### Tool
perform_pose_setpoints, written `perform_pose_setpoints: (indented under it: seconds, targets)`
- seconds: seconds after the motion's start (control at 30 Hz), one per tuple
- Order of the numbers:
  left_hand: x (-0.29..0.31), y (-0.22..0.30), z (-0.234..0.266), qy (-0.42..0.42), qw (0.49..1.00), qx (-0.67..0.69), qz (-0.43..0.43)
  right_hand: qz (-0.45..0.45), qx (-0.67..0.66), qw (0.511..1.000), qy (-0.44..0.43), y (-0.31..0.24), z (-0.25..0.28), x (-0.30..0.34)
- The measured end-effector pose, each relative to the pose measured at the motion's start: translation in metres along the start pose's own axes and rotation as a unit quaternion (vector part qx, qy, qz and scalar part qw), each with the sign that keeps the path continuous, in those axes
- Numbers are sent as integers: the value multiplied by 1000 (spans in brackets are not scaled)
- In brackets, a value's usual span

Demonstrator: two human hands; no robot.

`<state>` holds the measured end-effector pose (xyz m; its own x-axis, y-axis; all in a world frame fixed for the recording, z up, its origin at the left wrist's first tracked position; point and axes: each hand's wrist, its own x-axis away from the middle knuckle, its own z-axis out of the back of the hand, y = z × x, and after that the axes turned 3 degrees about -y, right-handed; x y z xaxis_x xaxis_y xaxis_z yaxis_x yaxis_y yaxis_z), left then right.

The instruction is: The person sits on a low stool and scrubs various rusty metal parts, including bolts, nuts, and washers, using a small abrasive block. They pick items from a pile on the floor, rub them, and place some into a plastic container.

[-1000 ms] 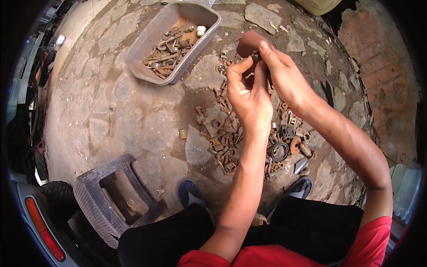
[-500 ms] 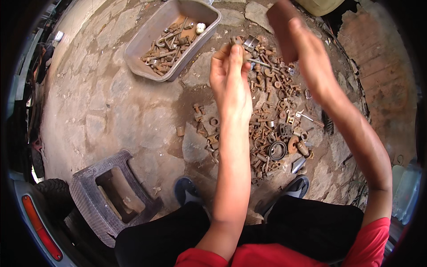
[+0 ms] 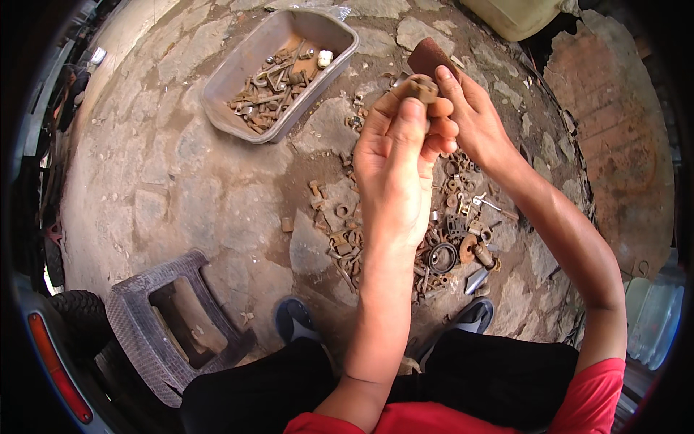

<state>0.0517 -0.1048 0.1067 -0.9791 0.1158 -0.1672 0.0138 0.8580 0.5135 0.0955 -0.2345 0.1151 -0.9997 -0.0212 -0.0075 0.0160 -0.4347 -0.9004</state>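
Note:
Pinched between the thumb and fingers of my left hand (image 3: 394, 163) is a small rusty metal piece (image 3: 423, 89), perhaps a nut or bolt head; my fingers hide part of it. My right hand (image 3: 481, 123) grips a reddish-brown sheet of sandpaper (image 3: 431, 58), thumb on its face, just behind and beside the left fingers. Whether the sheet touches the metal piece I cannot tell. Under both hands lies a spread pile of rusty hardware (image 3: 455, 224), with bolts, nuts, washers and a black ring (image 3: 442, 257). My left hand and forearm cover part of it.
A grey plastic tub (image 3: 278, 134) holding bolts and other metal parts stands at the far left on the stone paving (image 3: 217, 188). A dark plastic stool (image 3: 130, 304) is at the near left, beside a vehicle's tail light (image 3: 58, 367). A rusty metal sheet (image 3: 614, 145) lies at the right.
My right hand has come left and down with the sandpaper, close to my left hand. My left hand has shifted slightly right, still pinching the metal piece.

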Motion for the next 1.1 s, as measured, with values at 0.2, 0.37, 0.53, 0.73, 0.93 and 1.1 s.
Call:
perform_pose_setpoints:
  seconds: [0.2, 0.37, 0.53, 0.73, 0.93, 1.1]
  targets:
    - [-2, -1, 5, -92, 994, -11, -57, -34, -39, 998, 23, -33, 5, 11]
    - [-4, 6, 5, -99, 990, 19, -94, 49, -119, 991, 37, -56, -5, 19]
    - [-11, 11, 6, 11, 980, -115, -162, 130, -22, 990, -60, -74, -2, 36]
    - [-1, 7, 14, 61, 916, -361, -162, 213, 91, 971, -49, -67, -16, 23]
    - [-3, -7, 38, 111, 951, -267, -111, 317, 143, 938, 11, -43, -33, 16]
    - [-4, -24, 24, 225, 933, -277, -40, 168, 109, 975, -95, -43, -19, 16]
